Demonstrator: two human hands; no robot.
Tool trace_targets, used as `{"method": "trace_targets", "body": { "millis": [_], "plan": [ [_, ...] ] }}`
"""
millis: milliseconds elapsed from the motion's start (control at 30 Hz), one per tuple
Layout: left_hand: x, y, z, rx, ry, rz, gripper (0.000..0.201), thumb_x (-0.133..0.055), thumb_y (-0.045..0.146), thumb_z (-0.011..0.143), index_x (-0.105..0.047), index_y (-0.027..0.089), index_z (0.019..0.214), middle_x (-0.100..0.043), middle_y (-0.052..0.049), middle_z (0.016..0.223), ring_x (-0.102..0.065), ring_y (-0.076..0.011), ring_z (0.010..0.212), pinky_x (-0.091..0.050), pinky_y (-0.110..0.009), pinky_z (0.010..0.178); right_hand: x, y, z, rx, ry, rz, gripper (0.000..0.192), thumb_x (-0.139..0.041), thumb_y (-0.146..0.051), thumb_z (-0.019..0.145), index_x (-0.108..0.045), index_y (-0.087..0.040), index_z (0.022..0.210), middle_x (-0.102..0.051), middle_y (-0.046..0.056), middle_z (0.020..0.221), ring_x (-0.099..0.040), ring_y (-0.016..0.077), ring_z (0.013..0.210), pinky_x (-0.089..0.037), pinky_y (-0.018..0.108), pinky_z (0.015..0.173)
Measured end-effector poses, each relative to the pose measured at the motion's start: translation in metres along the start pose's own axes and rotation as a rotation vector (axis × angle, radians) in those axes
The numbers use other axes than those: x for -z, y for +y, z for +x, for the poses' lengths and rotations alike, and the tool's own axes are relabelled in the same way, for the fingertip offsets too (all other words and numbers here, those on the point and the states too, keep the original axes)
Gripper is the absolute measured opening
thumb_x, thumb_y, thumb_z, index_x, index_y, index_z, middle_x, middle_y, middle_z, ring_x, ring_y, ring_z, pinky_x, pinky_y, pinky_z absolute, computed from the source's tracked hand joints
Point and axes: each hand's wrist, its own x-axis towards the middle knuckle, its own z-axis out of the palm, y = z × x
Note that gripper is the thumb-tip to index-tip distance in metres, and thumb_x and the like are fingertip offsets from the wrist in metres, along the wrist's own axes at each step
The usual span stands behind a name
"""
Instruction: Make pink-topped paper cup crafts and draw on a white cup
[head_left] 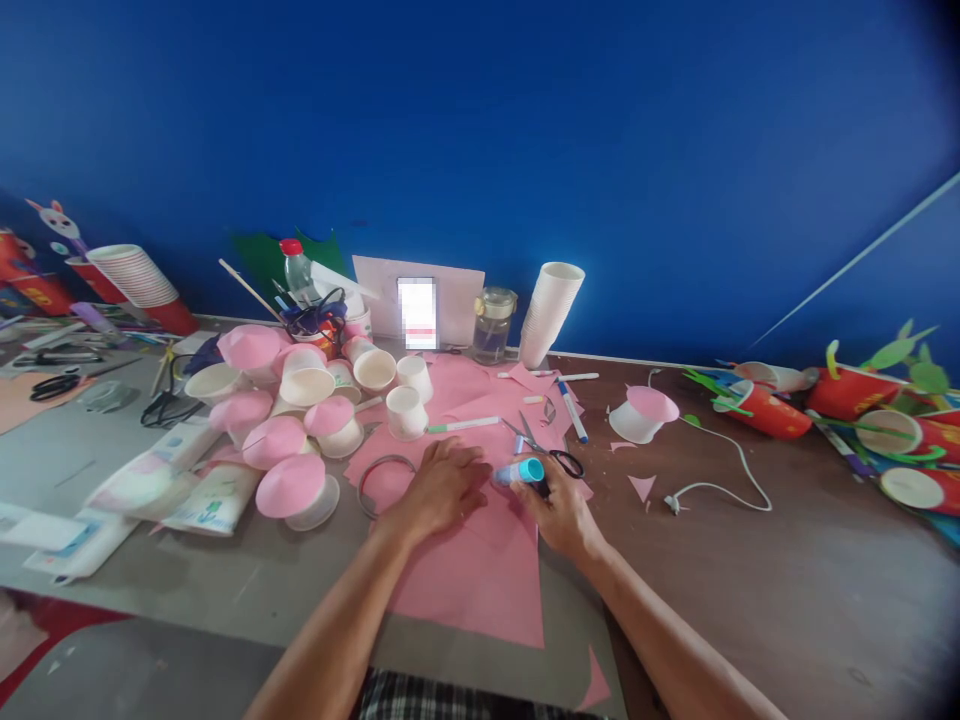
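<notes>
My left hand (444, 487) lies palm down with fingers stretched out on pink paper (480, 590). My right hand (564, 510) is closed around a light-blue glue stick (520, 471), just right of the left fingertips and low over the paper. Scissors with black handles (567, 462) lie right behind that hand. A grey ring of tape (373, 487) is left of my left hand. White paper cups (407, 412) stand behind, and several cups topped with pink paper cones (291, 487) are grouped to the left.
A tall stack of white cups (551, 315), a glass jar (495, 324) and a lit phone (417, 313) stand along the blue wall. Markers (572, 411) lie behind my hands. A white cable (742, 470) and red cups (772, 408) are to the right.
</notes>
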Motion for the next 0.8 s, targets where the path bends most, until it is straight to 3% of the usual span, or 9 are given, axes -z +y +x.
{"method": "trace_targets", "body": {
  "millis": [400,600,800],
  "plan": [
    [0.003,0.004,0.002,0.026,-0.041,0.005,0.038,-0.068,0.042,0.078,-0.062,0.027,0.113,-0.052,-0.003,0.135,-0.039,-0.0304,0.123,-0.028,-0.048,0.106,0.010,-0.005,0.002,0.123,-0.113,-0.116,0.014,-0.054,-0.028,0.088,-0.064,-0.021,0.094,-0.068,0.009,0.092,-0.059,0.0259,0.090,-0.045,0.039,0.083],
    [0.003,0.004,0.002,0.031,-0.033,-0.013,0.039,-0.067,0.043,0.079,-0.062,0.028,0.114,-0.053,-0.001,0.136,-0.040,-0.0293,0.124,-0.026,-0.049,0.109,0.020,-0.009,0.001,0.076,-0.194,-0.117,0.020,-0.053,-0.033,0.089,-0.062,-0.020,0.075,-0.065,0.005,0.080,-0.057,0.0218,0.080,-0.044,0.035,0.078],
    [0.006,0.007,0.002,0.036,-0.034,-0.003,0.043,-0.070,0.039,0.077,-0.061,0.028,0.117,-0.054,-0.002,0.134,-0.042,-0.0294,0.122,-0.027,-0.050,0.108,0.017,-0.005,0.008,-0.054,-0.038,-0.010,0.020,-0.050,-0.036,0.090,-0.061,-0.020,0.094,-0.067,0.006,0.089,-0.060,0.0212,0.082,-0.048,0.032,0.073]
  ]
}}
